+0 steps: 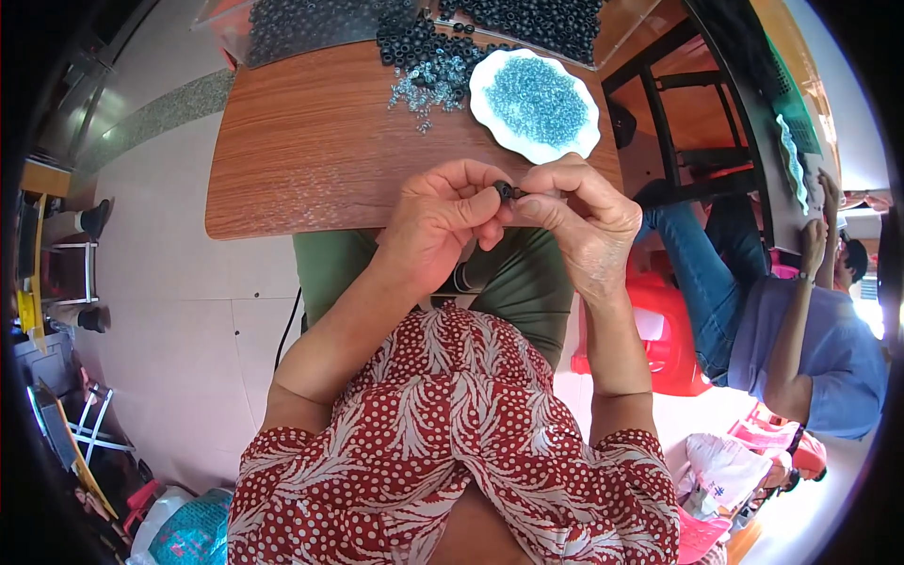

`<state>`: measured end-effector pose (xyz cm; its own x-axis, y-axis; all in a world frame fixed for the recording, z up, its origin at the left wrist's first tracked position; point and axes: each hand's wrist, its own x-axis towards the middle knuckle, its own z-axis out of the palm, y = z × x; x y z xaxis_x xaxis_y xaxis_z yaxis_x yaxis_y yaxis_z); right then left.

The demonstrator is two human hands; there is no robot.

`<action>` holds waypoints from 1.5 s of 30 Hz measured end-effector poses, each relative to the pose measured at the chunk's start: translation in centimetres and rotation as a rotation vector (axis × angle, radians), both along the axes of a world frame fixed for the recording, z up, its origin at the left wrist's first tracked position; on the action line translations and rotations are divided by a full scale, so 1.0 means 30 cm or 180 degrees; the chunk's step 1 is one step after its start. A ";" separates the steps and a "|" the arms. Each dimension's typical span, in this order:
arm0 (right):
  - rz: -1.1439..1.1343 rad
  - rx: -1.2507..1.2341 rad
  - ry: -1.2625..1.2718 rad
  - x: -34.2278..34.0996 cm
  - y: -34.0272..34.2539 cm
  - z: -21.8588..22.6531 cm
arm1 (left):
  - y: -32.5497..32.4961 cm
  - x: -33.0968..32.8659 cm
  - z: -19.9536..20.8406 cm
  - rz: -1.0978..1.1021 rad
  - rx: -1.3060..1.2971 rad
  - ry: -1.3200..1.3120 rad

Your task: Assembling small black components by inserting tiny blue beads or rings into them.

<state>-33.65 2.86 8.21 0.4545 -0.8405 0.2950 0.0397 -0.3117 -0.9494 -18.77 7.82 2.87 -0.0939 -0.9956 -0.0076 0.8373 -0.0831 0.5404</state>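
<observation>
Small round black piece (504, 190) pinched in the left hand (441, 217), its right end seemingly grasped by the right hand (595, 223), held in front of a white scalloped plate (565, 152), tiny bluish translucent beads (537, 102) heaped on it, ring-like black pieces (407, 45) scattered to its left.

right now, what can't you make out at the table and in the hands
Head view: the full shape of the dark piece, partly covered by the left hand and right hand.
Head view: single bluish pieces on the white plate, too small.
Head view: the far side of the black beads, cut off by the top edge.
</observation>
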 end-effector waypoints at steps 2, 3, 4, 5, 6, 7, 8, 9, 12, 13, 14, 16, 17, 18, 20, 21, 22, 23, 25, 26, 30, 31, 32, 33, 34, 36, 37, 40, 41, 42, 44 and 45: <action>0.0021 -0.0427 0.0251 -0.020 0.002 -0.001 | 0.012 -0.012 0.011 -0.0019 0.0014 -0.0073; 0.0005 -0.0453 0.0219 -0.024 0.004 -0.003 | 0.019 -0.017 0.014 -0.0015 0.0010 -0.0068; -0.0011 -0.0476 0.0187 -0.028 0.008 -0.004 | 0.025 -0.024 0.017 0.0002 0.0057 -0.0125; -0.0007 -0.0478 0.0191 -0.033 0.015 -0.003 | 0.029 -0.030 0.019 0.0019 0.0106 -0.0181; -0.0032 -0.0352 0.0166 -0.038 0.022 0.001 | 0.031 -0.037 0.016 0.0020 0.0102 -0.0175; -0.0057 -0.0224 0.0141 -0.043 0.026 0.003 | 0.032 -0.043 0.009 -0.0026 0.0095 -0.0145; -0.0055 -0.0224 0.0146 -0.049 0.027 0.001 | 0.033 -0.048 0.005 -0.0072 0.0089 -0.0115; -0.0066 -0.0203 0.0185 -0.058 0.029 -0.001 | 0.035 -0.053 0.005 -0.0074 0.0091 -0.0110; -0.0054 -0.0219 0.0311 -0.075 0.028 0.001 | 0.039 -0.066 0.005 -0.0144 0.0193 -0.0085; -0.0030 -0.0263 0.0393 -0.079 0.026 0.004 | 0.038 -0.071 0.006 -0.0139 0.0214 -0.0116; -0.0036 -0.0255 0.0401 -0.083 0.026 0.007 | 0.037 -0.075 0.007 -0.0134 0.0236 -0.0147; -0.0016 -0.0179 0.0444 -0.086 0.028 0.011 | 0.038 -0.076 0.010 -0.0169 0.0276 -0.0135; -0.0023 -0.0168 0.0450 -0.089 0.026 0.011 | 0.039 -0.077 0.011 -0.0197 0.0305 -0.0129; 0.0003 -0.0136 0.0493 -0.091 0.021 0.010 | 0.038 -0.078 0.011 -0.0202 0.0312 -0.0122; 0.0025 -0.0098 0.0546 -0.095 0.021 0.012 | 0.038 -0.081 0.008 -0.0218 0.0408 -0.0131; 0.0016 0.0044 0.0544 -0.097 0.024 0.014 | 0.038 -0.084 0.005 -0.0220 0.0411 -0.0131; 0.0006 0.0184 0.0542 -0.100 0.027 0.015 | 0.039 -0.089 0.000 -0.0214 0.0431 -0.0129; 0.0005 0.0187 0.0542 -0.103 0.030 0.017 | 0.041 -0.093 -0.004 -0.0207 0.0450 -0.0127; -0.0007 0.0173 0.0656 -0.107 0.033 0.023 | 0.044 -0.094 -0.004 -0.0203 0.0465 -0.0171; -0.0011 0.0172 0.0655 -0.107 0.036 0.023 | 0.045 -0.095 -0.004 -0.0197 0.0477 -0.0219; 0.0020 0.0680 0.0480 -0.113 0.046 0.026 | 0.057 -0.095 -0.004 -0.0244 0.0465 -0.0292; 0.0063 0.0945 0.0435 -0.117 0.047 0.030 | 0.061 -0.095 0.003 -0.0266 0.0451 -0.0382; 0.0047 0.0939 0.0430 -0.120 0.047 0.035 | 0.065 -0.095 0.007 -0.0288 0.0436 -0.0472; 0.0087 0.1056 0.0435 -0.121 0.048 0.040 | 0.071 -0.096 0.007 -0.0295 0.0433 -0.0477; 0.0126 0.1173 0.0440 -0.123 0.048 0.042 | 0.076 -0.097 0.008 -0.0286 0.0390 -0.0512; 0.0173 0.1231 0.0485 -0.129 0.045 0.041 | 0.085 -0.102 0.009 -0.0294 0.0341 -0.0547; 0.0228 0.1293 0.0536 -0.132 0.043 0.042 | 0.090 -0.106 0.009 -0.0240 0.0368 -0.0527; 0.0302 0.1525 0.0582 -0.129 0.040 0.049 | 0.105 -0.110 0.011 -0.0171 0.0370 -0.0570; 0.0287 0.1530 0.0587 -0.124 0.040 0.047 | 0.109 -0.108 0.011 -0.0141 0.0347 -0.0638; 0.0348 0.1545 0.0606 -0.118 0.041 0.048 | 0.114 -0.106 0.013 -0.0152 0.0354 -0.0625; 0.0400 0.1577 0.0639 -0.108 0.038 0.046 | 0.123 -0.098 0.016 0.0000 0.0247 -0.0707; 0.0493 0.1634 0.0688 -0.104 0.031 0.049 | 0.124 -0.094 0.020 -0.0006 0.0252 -0.0691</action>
